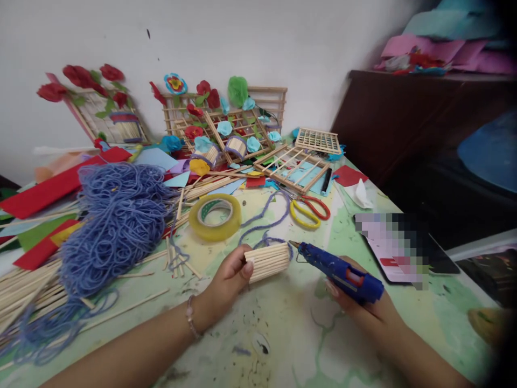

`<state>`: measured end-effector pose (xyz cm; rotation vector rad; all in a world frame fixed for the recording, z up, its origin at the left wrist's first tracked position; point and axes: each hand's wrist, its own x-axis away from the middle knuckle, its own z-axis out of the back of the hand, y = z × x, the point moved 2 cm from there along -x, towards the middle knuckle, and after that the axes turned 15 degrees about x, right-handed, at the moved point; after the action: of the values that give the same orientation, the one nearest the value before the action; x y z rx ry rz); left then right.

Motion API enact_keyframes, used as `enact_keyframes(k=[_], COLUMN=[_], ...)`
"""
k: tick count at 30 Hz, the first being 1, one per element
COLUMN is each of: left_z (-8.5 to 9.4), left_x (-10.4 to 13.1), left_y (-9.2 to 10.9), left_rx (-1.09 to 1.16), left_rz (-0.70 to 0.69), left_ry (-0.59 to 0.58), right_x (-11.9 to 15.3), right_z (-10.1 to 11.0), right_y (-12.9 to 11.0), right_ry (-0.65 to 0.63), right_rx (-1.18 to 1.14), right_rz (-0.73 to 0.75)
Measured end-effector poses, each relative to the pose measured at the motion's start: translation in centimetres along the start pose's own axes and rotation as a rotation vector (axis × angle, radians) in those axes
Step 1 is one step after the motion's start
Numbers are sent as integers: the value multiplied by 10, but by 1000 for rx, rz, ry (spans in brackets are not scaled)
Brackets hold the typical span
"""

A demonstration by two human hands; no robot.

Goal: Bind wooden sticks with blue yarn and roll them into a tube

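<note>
Held in my left hand (232, 283) is a small basket of wooden sticks (270, 261), lying on its side, with the fingers closed around its left end. Purple-blue yarn (278, 241) runs along the basket's right end and trails back over the table in a loop. My right hand (359, 302) grips a blue glue gun (343, 272). Its metal nozzle (294, 244) points left, at or very close to the yarn-edged end of the basket; whether they touch I cannot tell.
Beyond the basket lie a roll of clear tape (193, 222) and yellow-and-red scissors (305, 215). A heap of blue yarn (121, 215) covers loose sticks on the left. Stick frames with paper flowers (224, 127) lean on the wall. A phone (388, 248) lies at right.
</note>
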<state>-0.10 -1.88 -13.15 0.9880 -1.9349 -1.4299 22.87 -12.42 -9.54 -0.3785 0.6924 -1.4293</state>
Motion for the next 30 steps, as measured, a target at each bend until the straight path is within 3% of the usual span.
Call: enact_keyframes(k=[7, 15, 18, 22, 25, 30], left_z=[-1, 2, 1, 3, 4, 5], left_x=[0, 2, 2, 1, 1, 0], left_y=[3, -1, 0, -2, -5, -8], left_rx=[1, -26, 1, 12, 36, 97], left_rz=[16, 15, 19, 33, 45, 49], left_ry=[-2, -20, -12, 20, 42, 66], right_x=[3, 5, 2, -4, -9, -10], right_z=[0, 0, -4, -6, -2, 7], right_y=[-3, 0, 2, 8, 11, 15], right_ry=[-24, -3, -10, -77, -146, -79], right_rx=[60, 28, -155, -578, -807, -930], right_rz=[48, -9, -178, -439, -535, -553])
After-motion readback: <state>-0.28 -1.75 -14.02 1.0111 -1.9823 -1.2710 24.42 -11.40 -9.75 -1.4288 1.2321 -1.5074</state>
